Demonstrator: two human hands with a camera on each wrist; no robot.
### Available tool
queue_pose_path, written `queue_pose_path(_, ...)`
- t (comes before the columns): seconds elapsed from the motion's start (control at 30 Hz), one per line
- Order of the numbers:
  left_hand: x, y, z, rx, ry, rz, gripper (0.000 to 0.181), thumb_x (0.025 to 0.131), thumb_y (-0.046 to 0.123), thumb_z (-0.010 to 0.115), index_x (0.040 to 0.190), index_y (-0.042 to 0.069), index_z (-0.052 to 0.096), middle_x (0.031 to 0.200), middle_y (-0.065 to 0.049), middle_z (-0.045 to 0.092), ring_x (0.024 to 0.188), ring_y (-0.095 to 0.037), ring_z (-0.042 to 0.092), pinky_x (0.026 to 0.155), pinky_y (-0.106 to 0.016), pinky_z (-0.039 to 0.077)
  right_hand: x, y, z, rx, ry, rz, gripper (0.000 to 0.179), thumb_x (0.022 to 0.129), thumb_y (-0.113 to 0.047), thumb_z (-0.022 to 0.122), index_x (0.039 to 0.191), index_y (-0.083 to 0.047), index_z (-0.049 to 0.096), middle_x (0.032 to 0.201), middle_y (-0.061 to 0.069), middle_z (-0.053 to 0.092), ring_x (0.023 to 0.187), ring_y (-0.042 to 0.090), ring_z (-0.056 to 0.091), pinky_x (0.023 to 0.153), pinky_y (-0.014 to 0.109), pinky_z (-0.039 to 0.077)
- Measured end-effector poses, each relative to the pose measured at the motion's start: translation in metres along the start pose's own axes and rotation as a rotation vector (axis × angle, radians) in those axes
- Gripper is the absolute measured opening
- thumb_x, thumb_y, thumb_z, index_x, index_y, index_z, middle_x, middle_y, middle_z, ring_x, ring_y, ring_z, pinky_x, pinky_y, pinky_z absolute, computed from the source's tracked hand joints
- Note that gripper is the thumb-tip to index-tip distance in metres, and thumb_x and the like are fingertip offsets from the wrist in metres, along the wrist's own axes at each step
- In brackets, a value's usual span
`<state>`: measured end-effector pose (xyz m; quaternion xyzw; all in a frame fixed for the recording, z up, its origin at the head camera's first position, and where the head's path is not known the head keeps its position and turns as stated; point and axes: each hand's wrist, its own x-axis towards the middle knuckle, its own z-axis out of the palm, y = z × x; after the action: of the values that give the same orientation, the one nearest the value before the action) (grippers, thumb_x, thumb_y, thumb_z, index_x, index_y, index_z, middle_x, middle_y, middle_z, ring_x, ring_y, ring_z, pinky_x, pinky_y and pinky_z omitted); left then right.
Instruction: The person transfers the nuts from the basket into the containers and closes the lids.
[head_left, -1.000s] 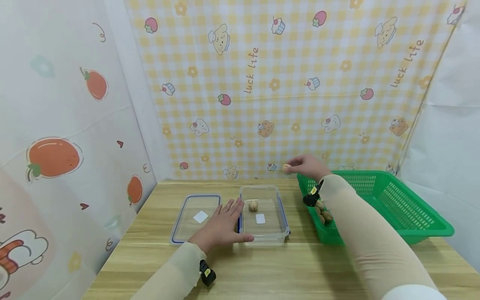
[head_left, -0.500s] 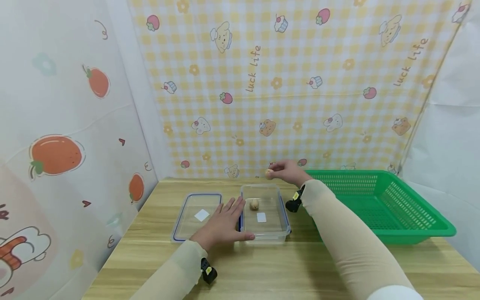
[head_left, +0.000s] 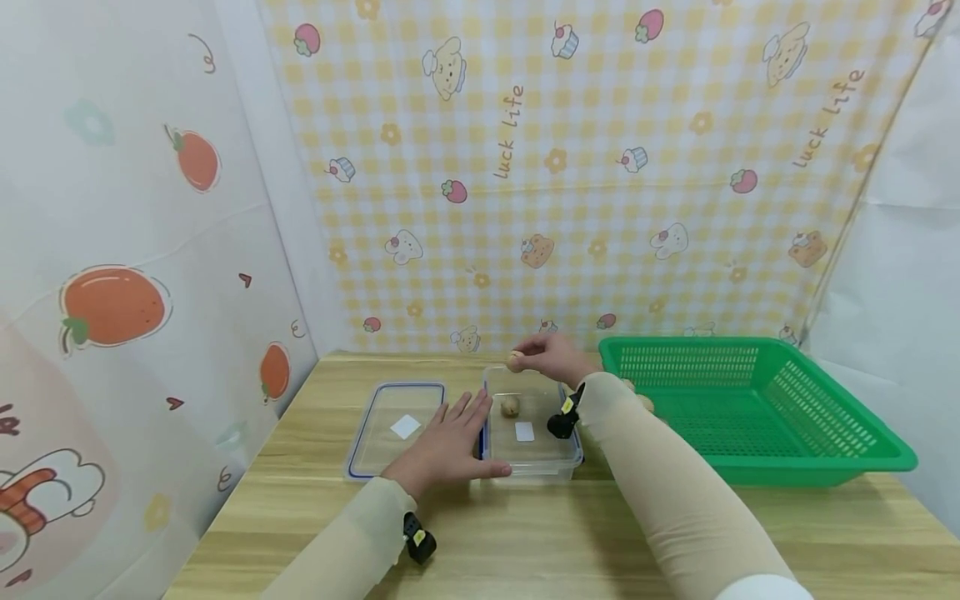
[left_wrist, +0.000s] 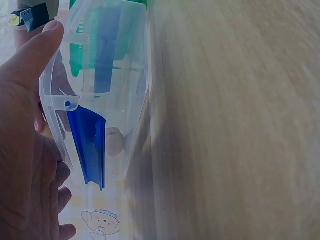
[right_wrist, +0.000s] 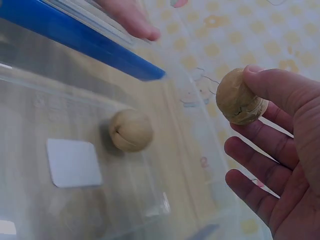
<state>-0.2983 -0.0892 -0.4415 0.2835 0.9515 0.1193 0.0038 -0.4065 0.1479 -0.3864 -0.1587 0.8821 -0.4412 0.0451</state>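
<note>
Between thumb and fingers my right hand [head_left: 558, 358] pinches a walnut [right_wrist: 242, 97], raised over the far end of a clear plastic box [head_left: 551, 473]. Inside that box lies another walnut [right_wrist: 131, 130], near a white square label [right_wrist: 74, 163]. My left hand [head_left: 448, 446] rests with spread fingers on the box's left rim, its thumb at the near corner. A blue locking flap [left_wrist: 90, 145] hangs from the box side by that hand. Several more walnuts [head_left: 645, 403] sit in the green basket [head_left: 847, 467], partly hidden by my right sleeve.
Left of the box a clear lid [head_left: 367, 433] with a blue seal lies flat on the wooden table [head_left: 510, 542]. The green basket stands to the right. A patterned cloth [head_left: 570, 208] hangs behind the table.
My right hand has carried the pinched walnut leftward from above the basket's edge to the box's far end, a little lower. The left hand has stayed on the box rim.
</note>
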Motion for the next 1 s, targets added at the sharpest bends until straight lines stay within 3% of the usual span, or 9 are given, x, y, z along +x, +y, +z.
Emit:
queue_pose_path(0.37, 0.002, -0.001, 0.001, -0.006, 0.002, 0.003, 0.113, 0.084, 0.081, 0.054, 0.163, 0.009, 0.017, 0.170, -0.007, 0.011, 0.155, -0.033, 0.011, 0.121, -0.062, 0.012, 0.002, 0.007, 0.024, 0.058, -0.017, 0.031, 0.040, 0.092, -0.032, 0.076, 0.123, -0.006, 0.070, 0.112, 0.006, 0.073, 0.104, 0.021, 0.066, 0.086, 0.040, 0.055)
queue_pose_path(0.67, 0.003, -0.003, 0.002, -0.007, 0.004, 0.010, 0.112, 0.084, 0.080, 0.054, 0.163, 0.009, 0.017, 0.170, -0.007, 0.011, 0.155, -0.033, 0.012, 0.120, -0.063, 0.013, 0.001, 0.009, 0.037, 0.056, 0.004, 0.044, 0.032, 0.092, -0.028, 0.076, 0.116, -0.007, 0.072, 0.107, 0.005, 0.073, 0.104, 0.021, 0.067, 0.096, 0.045, 0.052)
queue_pose_path(1.0, 0.002, -0.003, 0.000, -0.010, 0.007, 0.021, 0.115, 0.083, 0.085, 0.048, 0.163, 0.009, 0.015, 0.170, -0.006, 0.009, 0.155, -0.032, 0.011, 0.120, -0.062, 0.014, 0.006, 0.015, 0.046, 0.032, 0.014, 0.052, 0.038, 0.091, -0.028, 0.078, 0.121, -0.006, 0.070, 0.112, 0.007, 0.072, 0.106, 0.024, 0.067, 0.095, 0.044, 0.054)
